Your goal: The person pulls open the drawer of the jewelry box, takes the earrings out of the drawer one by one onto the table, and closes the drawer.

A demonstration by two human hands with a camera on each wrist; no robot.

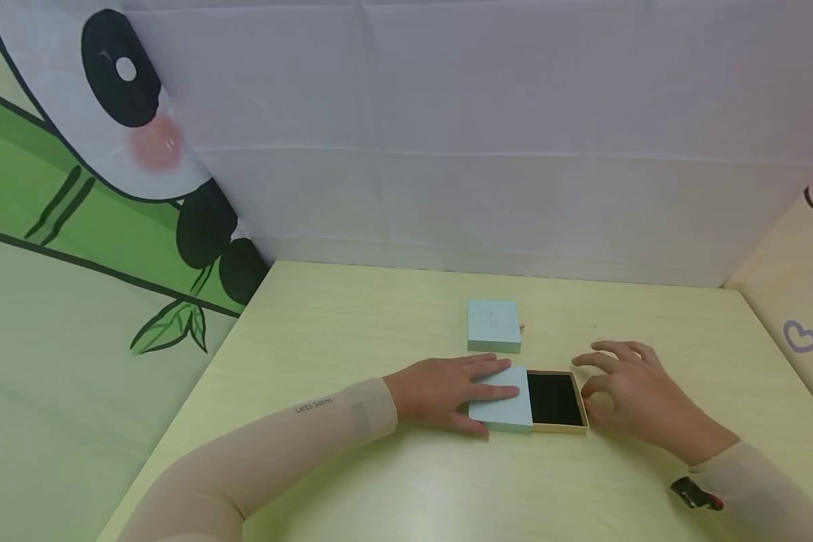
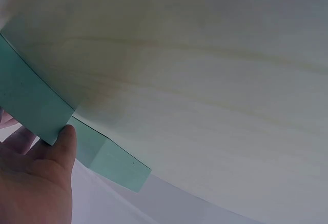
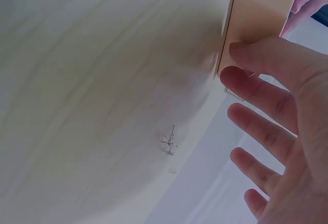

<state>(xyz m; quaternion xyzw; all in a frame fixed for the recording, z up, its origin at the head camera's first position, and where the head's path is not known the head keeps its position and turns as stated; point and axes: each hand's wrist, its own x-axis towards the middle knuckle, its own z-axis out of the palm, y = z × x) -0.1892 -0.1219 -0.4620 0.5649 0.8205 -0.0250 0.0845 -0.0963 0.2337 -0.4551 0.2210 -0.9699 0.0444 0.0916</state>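
Observation:
A flat, light blue sleeve box [image 1: 497,410] lies near the middle of the table, with its tray [image 1: 557,399] slid part way out to the right. Dark lining shows inside the tan-rimmed tray. My left hand [image 1: 443,388] holds the sleeve from above, fingers spread over its top and far edge, thumb along the near edge. In the left wrist view that thumb lies against the sleeve's side wall [image 2: 33,93]. At the tray's right end is my right hand [image 1: 633,395], thumb and index fingertips right at the tan end wall [image 3: 259,16], the other fingers spread apart.
A second light blue box [image 1: 493,324] sits just behind the first, with a small brownish bit at its right side. A small silvery mark [image 3: 169,143] shows on the pale table [image 1: 352,309]. White cloth [image 1: 447,150] rises behind the table.

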